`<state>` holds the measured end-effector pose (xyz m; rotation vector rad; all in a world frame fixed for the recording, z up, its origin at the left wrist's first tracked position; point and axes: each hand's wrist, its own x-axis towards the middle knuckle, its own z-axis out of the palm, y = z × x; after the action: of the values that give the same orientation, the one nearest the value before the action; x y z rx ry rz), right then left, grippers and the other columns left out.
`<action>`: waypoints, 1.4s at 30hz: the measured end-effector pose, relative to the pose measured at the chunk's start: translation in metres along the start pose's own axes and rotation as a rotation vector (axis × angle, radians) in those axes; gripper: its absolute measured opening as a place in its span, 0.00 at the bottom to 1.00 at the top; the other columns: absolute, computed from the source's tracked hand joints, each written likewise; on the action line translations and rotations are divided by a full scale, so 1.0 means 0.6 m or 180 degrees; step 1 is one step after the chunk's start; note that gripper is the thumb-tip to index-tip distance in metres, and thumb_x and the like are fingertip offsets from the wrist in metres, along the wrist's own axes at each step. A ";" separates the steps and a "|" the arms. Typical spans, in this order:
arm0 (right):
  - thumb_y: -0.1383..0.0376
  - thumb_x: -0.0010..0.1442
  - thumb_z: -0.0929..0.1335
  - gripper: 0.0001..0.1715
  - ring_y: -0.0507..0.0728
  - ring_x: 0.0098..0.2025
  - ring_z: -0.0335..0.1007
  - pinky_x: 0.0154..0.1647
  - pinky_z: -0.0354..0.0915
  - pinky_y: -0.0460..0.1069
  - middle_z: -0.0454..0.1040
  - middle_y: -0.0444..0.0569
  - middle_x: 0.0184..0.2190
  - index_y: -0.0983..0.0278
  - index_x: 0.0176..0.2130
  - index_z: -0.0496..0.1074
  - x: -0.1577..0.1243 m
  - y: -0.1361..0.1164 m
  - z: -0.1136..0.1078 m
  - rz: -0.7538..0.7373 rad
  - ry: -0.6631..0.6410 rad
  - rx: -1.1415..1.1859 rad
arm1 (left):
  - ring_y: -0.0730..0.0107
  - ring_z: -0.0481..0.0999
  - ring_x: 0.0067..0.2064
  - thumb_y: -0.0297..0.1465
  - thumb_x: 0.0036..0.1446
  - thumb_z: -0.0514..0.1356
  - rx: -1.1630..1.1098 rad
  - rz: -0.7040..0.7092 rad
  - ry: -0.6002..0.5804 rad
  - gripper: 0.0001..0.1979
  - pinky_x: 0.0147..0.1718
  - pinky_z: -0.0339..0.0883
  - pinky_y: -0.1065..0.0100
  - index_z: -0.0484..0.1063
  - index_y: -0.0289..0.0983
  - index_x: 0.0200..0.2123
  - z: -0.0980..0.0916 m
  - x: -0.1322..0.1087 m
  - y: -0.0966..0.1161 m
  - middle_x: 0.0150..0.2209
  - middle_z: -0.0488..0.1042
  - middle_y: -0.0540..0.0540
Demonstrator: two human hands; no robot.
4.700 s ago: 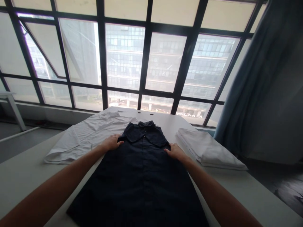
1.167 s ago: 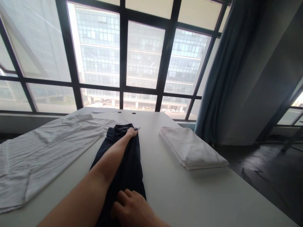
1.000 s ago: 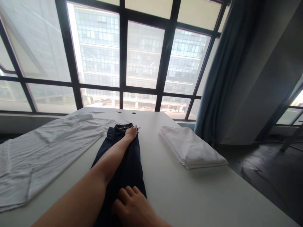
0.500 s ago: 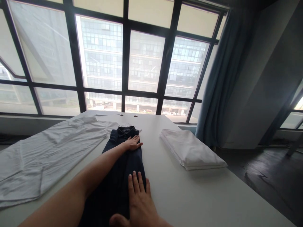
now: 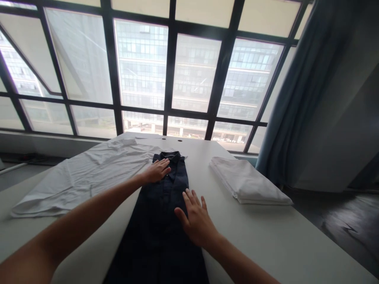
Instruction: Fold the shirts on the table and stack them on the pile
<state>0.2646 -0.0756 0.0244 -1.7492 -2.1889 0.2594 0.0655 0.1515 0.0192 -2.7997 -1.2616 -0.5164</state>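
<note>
A dark navy shirt (image 5: 161,221) lies folded into a long narrow strip down the middle of the white table (image 5: 281,236), collar at the far end. My left hand (image 5: 156,170) rests flat and open on the shirt just below the collar. My right hand (image 5: 196,219) lies flat with fingers spread on the shirt's right edge, nearer to me. Neither hand holds anything.
A crumpled white shirt (image 5: 85,173) is spread on the table to the left, touching the navy collar. A neatly folded white garment (image 5: 248,182) sits to the right. Big windows stand behind the table, and a blue-grey curtain (image 5: 296,98) hangs at the right.
The shirt, spread wide at first, is now folded to a narrow strip. In the last second my right hand opened and slid up its right edge; my left hand shifted left onto the collar area.
</note>
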 end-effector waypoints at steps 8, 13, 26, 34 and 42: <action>0.45 0.67 0.59 0.43 0.61 0.73 0.34 0.72 0.36 0.62 0.44 0.55 0.71 0.67 0.70 0.51 -0.013 -0.053 0.001 -0.1665 -0.0565 0.0204 | 0.52 0.38 0.72 0.49 0.68 0.40 -0.0032 -0.0421 -0.0774 0.36 0.67 0.40 0.50 0.50 0.29 0.69 0.024 -0.072 -0.065 0.71 0.41 0.31; 0.44 0.67 0.59 0.40 0.61 0.73 0.36 0.71 0.35 0.62 0.46 0.51 0.71 0.59 0.70 0.50 -0.035 -0.065 0.000 -0.2187 -0.1054 0.0386 | 0.52 0.36 0.72 0.53 0.66 0.40 -0.0088 -0.0626 -0.0982 0.40 0.67 0.39 0.51 0.49 0.30 0.69 0.048 -0.016 -0.079 0.71 0.39 0.32; 0.58 0.73 0.55 0.29 0.59 0.72 0.42 0.70 0.45 0.63 0.49 0.48 0.70 0.55 0.70 0.47 0.003 -0.019 0.096 -0.2560 -0.0679 -0.0133 | 0.51 0.38 0.72 0.50 0.68 0.38 0.0042 -0.1014 -0.0646 0.37 0.66 0.37 0.47 0.50 0.30 0.69 0.086 0.089 -0.159 0.71 0.40 0.34; 0.44 0.67 0.59 0.42 0.62 0.72 0.38 0.71 0.34 0.63 0.46 0.52 0.71 0.58 0.71 0.48 -0.021 -0.054 0.014 -0.2207 -0.1238 0.0439 | 0.51 0.42 0.72 0.50 0.68 0.38 0.0174 -0.0491 -0.0543 0.38 0.67 0.39 0.51 0.53 0.26 0.68 0.039 -0.003 -0.070 0.70 0.46 0.31; 0.43 0.66 0.59 0.42 0.60 0.73 0.38 0.71 0.32 0.61 0.46 0.53 0.71 0.60 0.70 0.51 -0.038 -0.067 0.006 -0.2085 -0.1170 0.0400 | 0.52 0.44 0.71 0.48 0.67 0.43 0.0149 -0.0637 -0.0381 0.38 0.67 0.40 0.58 0.54 0.23 0.67 0.063 -0.110 -0.021 0.69 0.48 0.31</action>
<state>0.2310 -0.1070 0.0317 -0.8904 -2.7874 0.5662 0.0265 0.1185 -0.0382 -2.7177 -1.5666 -0.3244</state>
